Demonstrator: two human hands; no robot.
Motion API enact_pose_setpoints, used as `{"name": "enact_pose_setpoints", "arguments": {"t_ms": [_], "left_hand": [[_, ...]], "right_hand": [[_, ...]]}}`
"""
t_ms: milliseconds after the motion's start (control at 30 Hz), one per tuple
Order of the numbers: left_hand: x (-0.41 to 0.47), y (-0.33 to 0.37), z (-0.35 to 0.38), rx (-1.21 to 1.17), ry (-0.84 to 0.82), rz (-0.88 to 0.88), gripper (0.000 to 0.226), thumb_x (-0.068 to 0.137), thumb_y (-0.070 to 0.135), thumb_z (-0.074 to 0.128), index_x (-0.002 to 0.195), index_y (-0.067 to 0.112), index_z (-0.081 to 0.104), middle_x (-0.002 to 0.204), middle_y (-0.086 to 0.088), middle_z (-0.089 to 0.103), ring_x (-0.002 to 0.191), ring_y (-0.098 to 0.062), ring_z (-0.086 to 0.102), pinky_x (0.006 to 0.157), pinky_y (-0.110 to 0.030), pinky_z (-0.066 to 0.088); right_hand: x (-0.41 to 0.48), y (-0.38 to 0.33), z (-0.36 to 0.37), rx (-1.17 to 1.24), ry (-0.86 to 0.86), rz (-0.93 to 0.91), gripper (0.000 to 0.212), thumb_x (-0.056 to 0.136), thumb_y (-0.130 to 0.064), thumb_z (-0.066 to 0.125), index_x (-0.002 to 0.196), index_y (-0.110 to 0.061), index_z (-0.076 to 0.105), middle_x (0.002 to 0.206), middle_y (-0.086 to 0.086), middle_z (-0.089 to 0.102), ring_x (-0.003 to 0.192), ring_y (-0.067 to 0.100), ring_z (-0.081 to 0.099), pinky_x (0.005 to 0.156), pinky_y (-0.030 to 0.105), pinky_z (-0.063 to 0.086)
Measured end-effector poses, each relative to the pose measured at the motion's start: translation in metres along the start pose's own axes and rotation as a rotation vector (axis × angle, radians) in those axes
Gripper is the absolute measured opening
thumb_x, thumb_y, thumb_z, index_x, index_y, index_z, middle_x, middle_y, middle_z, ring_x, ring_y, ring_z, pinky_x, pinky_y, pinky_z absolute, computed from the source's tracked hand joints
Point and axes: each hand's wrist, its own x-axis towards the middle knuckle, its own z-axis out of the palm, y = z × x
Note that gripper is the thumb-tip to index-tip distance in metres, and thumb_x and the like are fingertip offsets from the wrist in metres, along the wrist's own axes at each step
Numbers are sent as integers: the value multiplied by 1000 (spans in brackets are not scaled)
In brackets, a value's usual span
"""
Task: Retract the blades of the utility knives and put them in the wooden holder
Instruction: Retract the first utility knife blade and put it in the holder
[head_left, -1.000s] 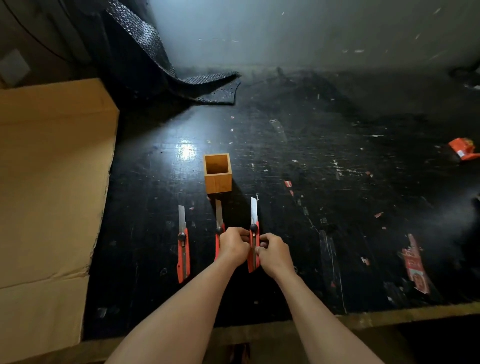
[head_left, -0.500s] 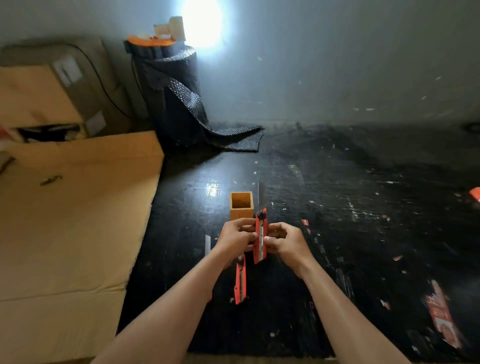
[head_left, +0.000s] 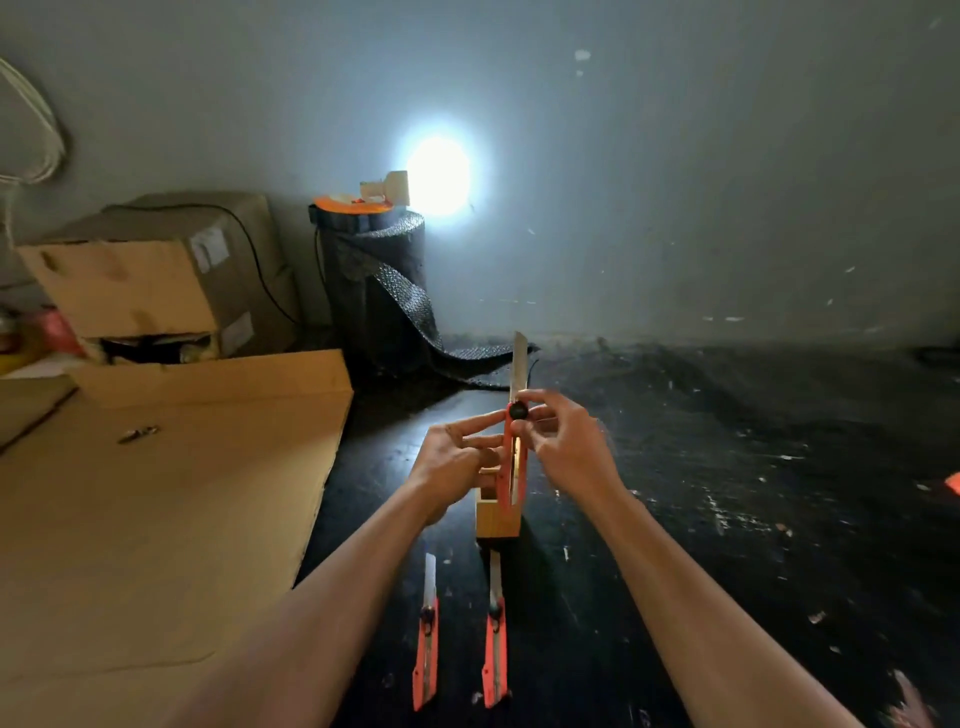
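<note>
Both hands hold one orange utility knife (head_left: 514, 457) upright in the air, its silver blade still out and pointing up. My left hand (head_left: 457, 457) pinches the handle's left side. My right hand (head_left: 561, 447) grips the right side with fingertips at the black knob. Behind and below the knife stands the square wooden holder (head_left: 496, 517), partly hidden by it. Two more orange knives lie on the black surface nearer to me, a left one (head_left: 426, 649) and a right one (head_left: 494, 644), both with blades out.
Flat cardboard (head_left: 156, 519) covers the left side, with cardboard boxes (head_left: 156, 280) behind it. A black mesh roll (head_left: 374, 291) stands by the grey wall. An orange scrap (head_left: 953, 483) lies at the right edge. The black surface (head_left: 727, 493) is littered with small bits.
The knife has been lifted off the surface and raised upright in both hands, above the holder. My view has tilted upward, showing the wall and boxes.
</note>
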Motion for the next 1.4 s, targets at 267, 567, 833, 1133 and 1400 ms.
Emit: {"name": "enact_pose_setpoints", "arguments": {"t_ms": [267, 567, 833, 1133, 1400], "left_hand": [[-10, 23, -1, -21, 28, 51, 53, 90, -23, 52, 121, 15, 71, 82, -8, 81, 74, -16, 77, 64, -33, 64], [-9, 39, -2, -71, 54, 53, 45, 91, -16, 62, 117, 19, 73, 86, -1, 83, 76, -15, 80, 58, -26, 62], [-4, 44, -4, -50, 110, 60, 44, 90, -12, 66, 126, 12, 70, 97, -8, 82, 84, -21, 81, 61, -30, 63], [1, 45, 5, 0, 134, 100, 46, 92, -12, 63, 133, 8, 65, 82, 7, 82, 74, -12, 80, 57, -25, 61], [7, 47, 11, -12, 131, 127, 50, 90, -19, 60, 133, 7, 65, 83, 7, 82, 75, -14, 80, 58, -27, 62]], "right_hand": [[8, -22, -6, -3, 21, -44, 22, 93, -16, 69, 115, -17, 71, 110, 2, 74, 101, 17, 70, 95, 44, 57], [-4, -19, -9, -73, -62, -95, 24, 91, -19, 71, 114, -22, 72, 108, -12, 69, 90, -2, 63, 77, 8, 48], [-20, -10, -2, -39, -104, -91, 23, 89, -18, 72, 111, -26, 71, 105, -17, 70, 97, -3, 65, 80, 9, 46], [-21, -10, -2, -69, -86, -70, 29, 92, -16, 69, 118, -30, 65, 105, -23, 61, 102, -3, 56, 90, 18, 43], [-15, -6, 1, -38, -24, -22, 29, 89, -30, 72, 114, -30, 57, 104, -23, 60, 95, -2, 59, 77, 9, 43]]}}
